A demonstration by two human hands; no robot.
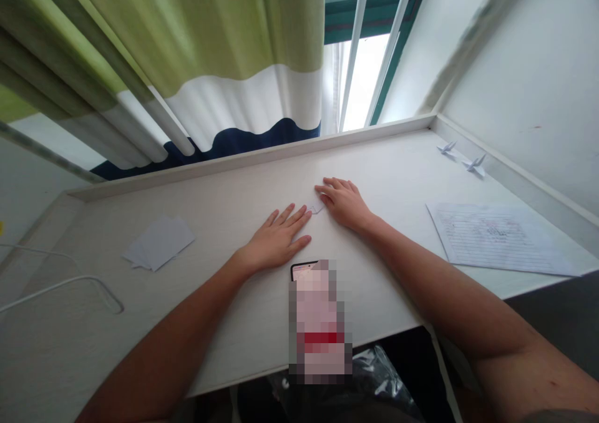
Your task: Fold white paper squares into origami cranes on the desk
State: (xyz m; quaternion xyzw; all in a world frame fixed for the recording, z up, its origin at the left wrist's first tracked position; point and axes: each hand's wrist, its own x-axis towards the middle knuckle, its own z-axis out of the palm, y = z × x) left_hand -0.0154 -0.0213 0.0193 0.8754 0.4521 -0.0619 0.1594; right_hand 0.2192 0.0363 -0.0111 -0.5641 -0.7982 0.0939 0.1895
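My left hand [277,238] lies flat on the white desk [224,192] with its fingers stretched out. My right hand [344,202] rests palm down just right of it, fingers together and extended. Between the two sets of fingertips sits a small folded piece of white paper [317,208]. Both hands touch or nearly touch it. A phone [318,317] lies on the desk close to me, below my left hand.
A small stack of white paper squares [159,243] lies at the left. A lined sheet [496,238] lies at the right. Two folded paper cranes [463,157] stand at the far right corner. A white cable [60,282] runs along the left. Curtains [187,61] hang behind.
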